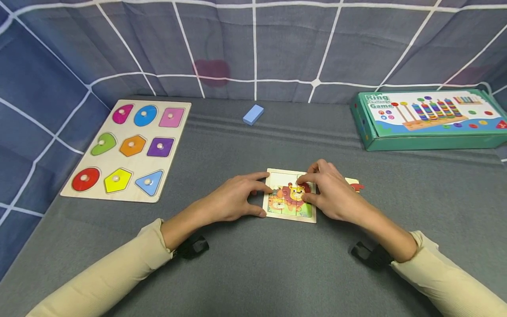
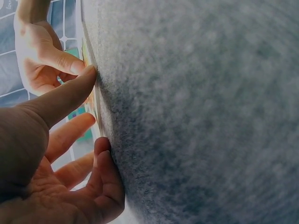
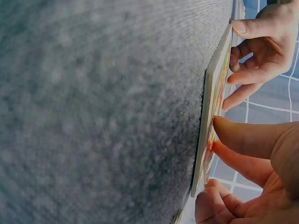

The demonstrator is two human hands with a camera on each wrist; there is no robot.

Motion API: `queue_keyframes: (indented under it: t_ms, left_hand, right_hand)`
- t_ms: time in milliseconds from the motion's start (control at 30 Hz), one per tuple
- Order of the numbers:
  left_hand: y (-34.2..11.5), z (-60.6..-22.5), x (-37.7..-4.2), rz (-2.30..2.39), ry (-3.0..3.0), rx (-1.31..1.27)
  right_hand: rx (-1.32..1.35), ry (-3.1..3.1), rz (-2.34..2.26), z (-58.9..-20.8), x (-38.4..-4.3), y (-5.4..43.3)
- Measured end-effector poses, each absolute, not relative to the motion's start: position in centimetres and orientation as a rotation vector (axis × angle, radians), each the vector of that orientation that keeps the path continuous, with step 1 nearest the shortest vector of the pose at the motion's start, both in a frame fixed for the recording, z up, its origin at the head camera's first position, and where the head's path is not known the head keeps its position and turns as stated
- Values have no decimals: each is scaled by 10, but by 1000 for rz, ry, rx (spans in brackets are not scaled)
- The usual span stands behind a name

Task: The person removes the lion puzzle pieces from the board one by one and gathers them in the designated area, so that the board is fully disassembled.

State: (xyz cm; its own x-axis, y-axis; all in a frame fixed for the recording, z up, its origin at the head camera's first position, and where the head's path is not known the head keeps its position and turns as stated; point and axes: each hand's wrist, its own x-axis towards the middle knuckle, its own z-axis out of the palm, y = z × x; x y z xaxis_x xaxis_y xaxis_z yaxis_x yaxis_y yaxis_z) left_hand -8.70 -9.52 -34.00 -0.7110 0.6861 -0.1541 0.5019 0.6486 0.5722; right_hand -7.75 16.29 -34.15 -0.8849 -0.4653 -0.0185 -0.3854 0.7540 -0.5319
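Observation:
A small wooden jigsaw board [image 1: 291, 218] with a lion picture lies in the middle of the table, its upper left part showing bare backing. My left hand [image 1: 237, 198] rests at its left side, thumb near the lower corner and fingers spread along the edge. From the right, my right hand [image 1: 330, 191] reaches over the board and pinches a puzzle piece [image 1: 306, 188] by the lion's mane between thumb and index finger; the hand partly covers that piece. In the right wrist view, the thumb and index fingertips touch the picture surface. A loose puzzle piece [image 1: 355, 185] lies just right of this hand.
At the left lies a wooden shape board [image 1: 152, 110] with several colourful knobbed shapes. A blue block [image 1: 253, 115] sits towards the back. The green Ring Challenge Game box [image 1: 431, 143] stands at the back right. Checked cloth [image 1: 285, 48] hangs behind the grey tabletop [image 1: 253, 268].

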Motion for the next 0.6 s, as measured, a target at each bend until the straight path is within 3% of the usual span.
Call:
queue_keyframes:
  t_ms: [600]
  left_hand:
    - [-95,-340,-88,720,2509,950]
  right_hand:
    - [-647,2793,-794,-338,-80,163]
